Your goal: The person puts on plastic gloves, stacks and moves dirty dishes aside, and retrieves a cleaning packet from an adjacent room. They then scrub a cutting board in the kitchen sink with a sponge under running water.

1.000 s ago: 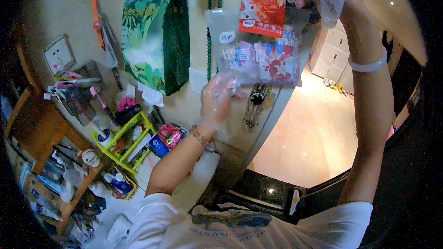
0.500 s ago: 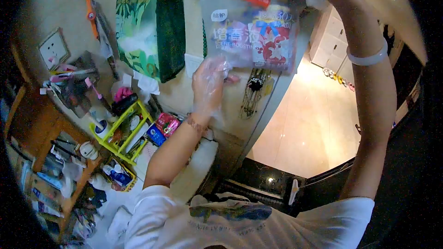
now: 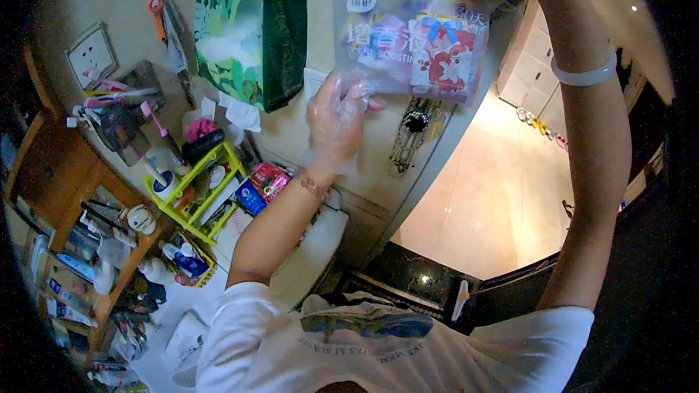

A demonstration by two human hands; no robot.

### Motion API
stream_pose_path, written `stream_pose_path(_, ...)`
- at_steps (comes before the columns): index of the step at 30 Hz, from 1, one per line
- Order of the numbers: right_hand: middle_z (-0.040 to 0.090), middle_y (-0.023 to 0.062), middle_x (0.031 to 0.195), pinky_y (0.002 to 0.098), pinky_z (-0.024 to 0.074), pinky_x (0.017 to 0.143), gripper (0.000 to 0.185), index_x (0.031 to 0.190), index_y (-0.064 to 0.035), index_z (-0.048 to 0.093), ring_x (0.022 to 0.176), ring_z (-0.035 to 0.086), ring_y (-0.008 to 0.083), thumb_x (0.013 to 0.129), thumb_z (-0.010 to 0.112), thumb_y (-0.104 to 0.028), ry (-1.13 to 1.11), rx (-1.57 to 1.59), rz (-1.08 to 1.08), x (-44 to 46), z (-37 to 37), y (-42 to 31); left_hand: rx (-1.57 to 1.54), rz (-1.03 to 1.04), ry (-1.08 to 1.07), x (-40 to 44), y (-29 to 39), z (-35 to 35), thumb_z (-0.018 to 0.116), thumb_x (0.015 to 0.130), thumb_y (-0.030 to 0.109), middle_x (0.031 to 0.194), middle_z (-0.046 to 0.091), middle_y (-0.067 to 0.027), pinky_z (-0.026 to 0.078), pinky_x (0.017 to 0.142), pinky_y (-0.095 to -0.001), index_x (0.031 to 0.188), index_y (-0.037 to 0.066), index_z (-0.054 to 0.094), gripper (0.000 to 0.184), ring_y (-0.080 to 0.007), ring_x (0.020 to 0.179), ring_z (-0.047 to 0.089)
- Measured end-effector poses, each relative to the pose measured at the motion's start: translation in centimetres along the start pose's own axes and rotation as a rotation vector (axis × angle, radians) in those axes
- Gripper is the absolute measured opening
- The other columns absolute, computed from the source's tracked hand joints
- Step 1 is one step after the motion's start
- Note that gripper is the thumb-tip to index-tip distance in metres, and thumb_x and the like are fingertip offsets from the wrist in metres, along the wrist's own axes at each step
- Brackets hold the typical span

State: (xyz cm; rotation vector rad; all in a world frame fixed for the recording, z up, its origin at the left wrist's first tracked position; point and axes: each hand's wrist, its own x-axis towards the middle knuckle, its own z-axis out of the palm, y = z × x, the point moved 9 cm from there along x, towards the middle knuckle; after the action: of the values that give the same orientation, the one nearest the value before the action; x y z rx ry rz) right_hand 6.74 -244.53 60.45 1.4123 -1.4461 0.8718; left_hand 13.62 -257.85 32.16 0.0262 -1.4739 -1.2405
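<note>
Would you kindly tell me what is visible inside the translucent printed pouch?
Inside the pouch, blurred pink-purple and yellowish shapes show through. The red patch with a blue bow could be contents or print. Haze and lettering hide the rest.

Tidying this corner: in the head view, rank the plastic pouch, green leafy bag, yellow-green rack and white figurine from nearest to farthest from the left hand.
From the left hand:
1. plastic pouch, held, upper right
2. green leafy bag, upper left
3. yellow-green rack, lower left
4. white figurine, beyond the rack
</note>
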Motion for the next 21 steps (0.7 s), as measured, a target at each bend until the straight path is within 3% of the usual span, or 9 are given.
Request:
stream_pose_path(2,0.059,0.0041,0.073,0.0216,0.0467,0.052,0.021,0.089,0.0000,0.059,0.062,0.056,0.0097,0.081,0.059,-0.020,0.045,-0.372,-0.369,0.3,1.2,0.6,0.040,0.094,0.024,-0.2,0.8,-0.3,0.049,0.087,0.008,0.081,0.061,-0.0090,0.048,0.059,-0.0254,0.095,-0.001,0.053,0.012,-0.0146,0.065,0.062)
stream_pose_path(4,0.059,0.0042,0.075,0.0221,0.0479,0.054,0.022,0.091,0.0009,0.058,0.063,0.057,0.0107,0.081,0.058,-0.018,-0.018,0.471,-0.021,-1.4,-0.4,-0.6,0.094,0.094,0.024,-0.4,1.5,-0.4,0.048,0.087,0.007,0.082,0.062,-0.0091,0.048,0.059,-0.0253,0.095,-0.001,0.053,0.012,-0.0146,0.066,0.062)
stream_pose_path(6,0.059,0.0043,0.076,0.0222,0.0488,0.055,0.023,0.093,0.0018,0.057,0.063,0.057,0.0115,0.080,0.057,-0.017,-0.035,0.755,0.081,-1.5,-0.3,-0.3,0.140,0.074,0.026,-0.4,1.4,-0.5,0.048,0.088,0.007,0.082,0.062,-0.0091,0.048,0.059,-0.0253,0.096,-0.001,0.053,0.012,-0.0146,0.067,0.062)
stream_pose_path(8,0.059,0.0044,0.077,0.0221,0.0494,0.055,0.024,0.095,0.0026,0.057,0.063,0.058,0.0121,0.080,0.057,-0.016,0.011,0.489,-0.083,0.1,-0.5,0.1,0.179,0.042,0.025,-0.3,0.5,-0.7,0.047,0.088,0.007,0.083,0.062,-0.0089,0.048,0.060,-0.0255,0.096,-0.001,0.053,0.013,-0.0145,0.067,0.062)
stream_pose_path(11,0.059,0.0055,0.080,0.0235,0.0501,0.060,0.021,0.092,0.0016,0.058,0.067,0.058,0.0133,0.080,0.056,-0.015,-0.102,0.448,0.349,-0.5,0.3,1.7,0.125,0.050,-0.016,-0.3,0.6,-0.3,0.049,0.087,0.008,0.082,0.062,-0.0084,0.048,0.060,-0.0254,0.096,0.000,0.053,0.013,-0.0153,0.068,0.063)
stream_pose_path(12,0.061,0.0076,0.085,0.0253,0.0496,0.067,0.019,0.090,-0.0004,0.060,0.074,0.059,0.0154,0.081,0.055,-0.016,-0.087,-0.091,-0.246,0.1,0.5,1.0,0.066,0.012,-0.007,-0.3,0.2,-0.3,0.050,0.086,0.008,0.082,0.062,-0.0085,0.048,0.060,-0.0253,0.096,0.000,0.053,0.013,-0.0152,0.068,0.062)
stream_pose_path(15,0.061,0.0107,0.090,0.0280,0.0487,0.073,0.016,0.089,-0.0033,0.062,0.081,0.059,0.0205,0.079,0.055,-0.014,-0.211,-0.535,-0.628,-2.2,2.1,-1.3,-0.054,-0.097,-0.012,-0.4,-0.8,0.5,0.052,0.086,0.009,0.083,0.061,-0.0087,0.049,0.061,-0.0252,0.095,-0.001,0.053,0.014,-0.0148,0.068,0.062)
stream_pose_path(19,0.060,0.0140,0.093,0.0310,0.0475,0.077,0.021,0.089,-0.0073,0.064,0.085,0.058,0.0277,0.071,0.057,-0.015,-0.343,-0.313,-0.619,-2.9,2.5,-1.5,-0.082,-0.140,-0.049,-0.2,-0.8,0.6,0.052,0.086,0.009,0.082,0.059,-0.0088,0.049,0.060,-0.0247,0.095,-0.002,0.051,0.014,-0.0140,0.067,0.061)
stream_pose_path(21,0.060,0.0130,0.094,0.0308,0.0468,0.079,0.020,0.088,-0.0076,0.064,0.088,0.058,0.0268,0.071,0.057,-0.016,-0.286,-0.415,-0.638,-2.9,2.7,-1.5,-0.114,-0.155,-0.061,-0.1,-1.1,0.8,0.052,0.085,0.009,0.080,0.058,-0.0080,0.049,0.059,-0.0243,0.094,-0.002,0.051,0.014,-0.0140,0.066,0.060)
